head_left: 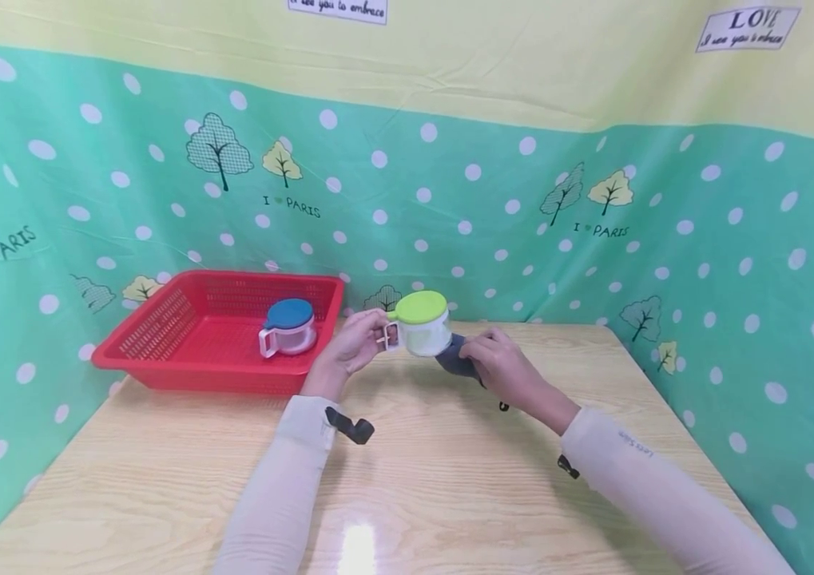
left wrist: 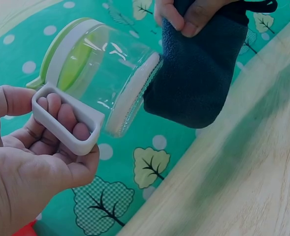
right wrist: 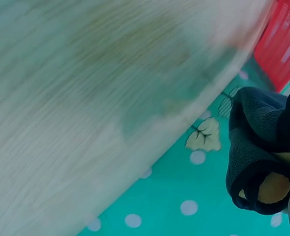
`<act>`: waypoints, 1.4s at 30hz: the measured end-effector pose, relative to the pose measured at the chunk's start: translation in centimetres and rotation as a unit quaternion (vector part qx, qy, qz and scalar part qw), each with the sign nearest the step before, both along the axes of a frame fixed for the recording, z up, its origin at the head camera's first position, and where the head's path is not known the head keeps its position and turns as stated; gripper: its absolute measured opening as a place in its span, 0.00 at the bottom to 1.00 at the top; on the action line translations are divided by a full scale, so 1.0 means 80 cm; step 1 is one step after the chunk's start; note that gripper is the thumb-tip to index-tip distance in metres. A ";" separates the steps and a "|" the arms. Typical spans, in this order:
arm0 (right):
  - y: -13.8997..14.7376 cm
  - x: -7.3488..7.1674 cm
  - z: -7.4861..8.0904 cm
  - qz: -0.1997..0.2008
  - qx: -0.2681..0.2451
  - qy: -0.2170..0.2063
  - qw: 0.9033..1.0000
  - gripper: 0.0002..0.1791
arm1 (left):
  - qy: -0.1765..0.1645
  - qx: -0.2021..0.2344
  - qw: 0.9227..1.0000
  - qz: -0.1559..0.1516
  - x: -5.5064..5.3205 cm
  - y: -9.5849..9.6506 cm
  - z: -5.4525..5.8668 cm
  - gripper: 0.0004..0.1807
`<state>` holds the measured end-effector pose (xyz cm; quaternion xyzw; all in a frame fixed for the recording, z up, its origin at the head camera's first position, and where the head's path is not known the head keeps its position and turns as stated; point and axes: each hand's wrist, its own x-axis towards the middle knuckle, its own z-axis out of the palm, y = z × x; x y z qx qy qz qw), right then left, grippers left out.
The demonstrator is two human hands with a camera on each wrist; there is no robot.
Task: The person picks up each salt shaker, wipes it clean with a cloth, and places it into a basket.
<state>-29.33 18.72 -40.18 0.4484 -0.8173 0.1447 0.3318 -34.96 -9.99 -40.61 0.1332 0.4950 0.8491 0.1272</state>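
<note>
My left hand [head_left: 358,342] grips the white handle of a clear jar [head_left: 426,334] with a green lid [head_left: 422,307], holding it above the table. In the left wrist view several fingers curl through the handle [left wrist: 68,120], and the jar is tilted. My right hand [head_left: 503,363] pinches a dark cloth [head_left: 455,357], which touches the jar's white base [left wrist: 135,93]. Close up in the right wrist view, the folded cloth [right wrist: 255,147] shows a rolled opening with a fingertip visible inside. Most of the right hand lies outside that view.
At the left stands a red plastic basket [head_left: 212,375] with perforated sides. Inside it sits a similar jar [head_left: 296,341] with a blue lid [head_left: 289,314]. Behind the wooden table [head_left: 421,463] hangs a green and yellow patterned curtain [head_left: 421,184].
</note>
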 end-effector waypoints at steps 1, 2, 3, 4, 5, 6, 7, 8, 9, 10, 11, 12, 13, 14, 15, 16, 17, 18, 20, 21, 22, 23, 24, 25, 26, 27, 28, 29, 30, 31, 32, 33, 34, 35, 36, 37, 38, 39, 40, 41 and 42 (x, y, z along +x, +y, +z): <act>-0.002 0.000 -0.001 0.003 0.006 0.001 1.000 0.17 | -0.001 0.000 1.000 0.000 0.000 0.000 0.000 0.18; -0.005 0.002 -0.001 0.007 0.013 0.003 1.000 0.17 | -0.002 -0.001 1.000 0.001 0.000 0.000 0.000 0.18; -0.008 0.004 -0.002 0.010 0.020 0.004 1.000 0.16 | -0.003 0.001 1.000 0.002 0.000 0.000 0.000 0.18; -0.013 0.007 -0.002 0.014 0.028 0.008 0.999 0.16 | -0.003 0.002 1.000 0.002 0.000 0.000 -0.001 0.19; -0.017 0.011 -0.002 0.017 0.033 0.011 0.999 0.16 | -0.004 0.003 1.000 0.003 0.000 0.000 0.000 0.19; -0.020 0.015 -0.002 0.021 0.037 0.013 0.999 0.16 | -0.004 0.003 1.000 0.003 0.000 0.001 0.000 0.19; -0.023 0.018 -0.002 0.026 0.039 0.016 0.999 0.15 | -0.004 0.003 1.000 0.003 0.000 0.001 0.000 0.19; -0.025 0.021 -0.001 0.029 0.042 0.017 0.999 0.15 | -0.003 0.002 1.000 0.002 0.000 0.001 0.000 0.19; -0.025 0.022 -0.001 0.031 0.045 0.020 0.998 0.15 | -0.001 0.002 1.000 0.000 0.000 0.001 -0.001 0.19; -0.025 0.022 -0.001 0.030 0.047 0.023 0.998 0.15 | 0.001 0.001 1.000 -0.001 0.000 0.000 -0.001 0.18; -0.024 0.021 -0.001 0.030 0.045 0.023 0.998 0.15 | 0.002 0.000 1.000 -0.002 0.000 0.000 -0.001 0.18; -0.021 0.020 -0.001 0.027 0.041 0.022 0.999 0.15 | 0.003 -0.001 1.000 -0.003 0.000 0.000 -0.001 0.18; -0.018 0.018 0.000 0.022 0.038 0.021 0.999 0.16 | 0.004 -0.001 1.000 -0.004 0.000 -0.001 -0.001 0.19; -0.015 0.015 0.000 0.016 0.031 0.019 0.999 0.16 | 0.004 -0.001 1.000 -0.004 0.000 -0.001 -0.001 0.19; -0.011 0.012 -0.001 0.010 0.024 0.016 1.000 0.17 | 0.004 -0.001 1.000 -0.004 0.001 -0.002 -0.001 0.19; -0.007 0.009 -0.001 0.003 0.017 0.013 1.000 0.17 | 0.003 -0.001 1.000 -0.003 0.001 -0.002 -0.001 0.18; -0.004 0.006 -0.002 0.001 0.010 0.009 1.000 0.18 | 0.004 -0.002 1.000 -0.001 0.001 -0.002 -0.001 0.18; -0.001 0.004 -0.004 -0.002 0.007 0.008 1.000 0.18 | 0.005 -0.003 1.000 0.000 0.002 -0.002 -0.001 0.18; 0.000 0.001 -0.006 -0.001 0.009 0.015 1.000 0.18 | 0.006 -0.003 1.000 0.005 0.003 0.000 0.000 0.17; -0.001 0.001 -0.007 0.002 0.016 0.022 1.000 0.18 | 0.007 -0.002 1.000 0.006 0.003 0.000 0.000 0.17; -0.004 0.002 -0.008 0.006 0.025 0.031 0.999 0.17 | 0.007 -0.002 1.000 0.006 0.004 0.001 0.000 0.17; -0.007 0.003 -0.008 0.011 0.036 0.042 0.998 0.16 | 0.008 -0.001 1.000 0.005 0.004 0.003 0.001 0.17; -0.011 0.005 -0.009 0.015 0.049 0.053 0.997 0.16 | 0.007 0.000 1.000 0.004 0.004 0.004 0.001 0.17; -0.014 0.007 -0.010 0.019 0.061 0.065 0.996 0.16 | 0.006 0.003 1.000 0.003 0.005 0.005 0.001 0.17; -0.018 0.009 -0.010 0.022 0.072 0.076 0.994 0.15 | 0.007 0.003 1.000 0.001 0.005 0.006 0.001 0.17; -0.020 0.010 -0.011 0.023 0.081 0.084 0.993 0.15 | 0.006 0.004 1.000 0.000 0.006 0.007 0.001 0.17; -0.023 0.012 -0.010 0.023 0.087 0.091 0.992 0.15 | 0.008 0.003 1.000 0.000 0.006 0.008 0.002 0.17; -0.024 0.012 -0.010 0.022 0.092 0.095 0.991 0.15 | 0.008 0.003 1.000 0.001 0.006 0.008 0.002 0.18; -0.024 0.012 -0.009 0.019 0.094 0.096 0.991 0.14 | 0.009 0.003 1.000 0.002 0.006 0.008 0.002 0.18; -0.023 0.011 -0.009 0.015 0.092 0.096 0.991 0.14 | 0.009 0.003 1.000 0.004 0.006 0.008 0.002 0.18; -0.022 0.010 -0.008 0.010 0.089 0.094 0.992 0.14 | 0.010 0.002 1.000 0.006 0.006 0.008 0.002 0.18; -0.020 0.008 -0.007 0.006 0.082 0.089 0.993 0.14 | 0.008 0.003 1.000 0.009 0.006 0.008 0.003 0.18; -0.017 0.006 -0.006 0.002 0.075 0.085 0.994 0.14 | 0.009 0.002 1.000 0.011 0.006 0.008 0.003 0.18; -0.014 0.003 -0.006 -0.003 0.067 0.081 0.995 0.14 | 0.007 0.003 1.000 0.013 0.006 0.008 0.003 0.18; -0.012 0.001 -0.007 -0.006 0.058 0.077 0.995 0.15 | 0.006 0.003 1.000 0.014 0.006 0.008 0.003 0.17; -0.010 -0.001 -0.007 -0.009 0.051 0.075 0.996 0.15 | 0.005 0.000 1.000 0.013 0.006 0.009 0.003 0.17; -0.009 -0.003 -0.008 -0.010 0.045 0.073 0.996 0.15 | 0.002 0.001 1.000 0.011 0.006 0.010 0.003 0.16; -0.009 -0.004 -0.008 -0.010 0.041 0.071 0.997 0.15 | 0.000 0.000 1.000 0.010 0.007 0.010 0.003 0.16; -0.009 -0.005 -0.009 -0.010 0.038 0.072 0.997 0.16 | -0.002 -0.001 1.000 0.009 0.007 0.011 0.003 0.16; -0.010 -0.005 -0.010 -0.010 0.037 0.073 0.997 0.16 | -0.004 -0.002 1.000 0.008 0.007 0.012 0.003 0.15; -0.012 -0.005 -0.010 -0.009 0.038 0.076 0.996 0.16 | -0.004 -0.003 1.000 0.007 0.008 0.012 0.004 0.15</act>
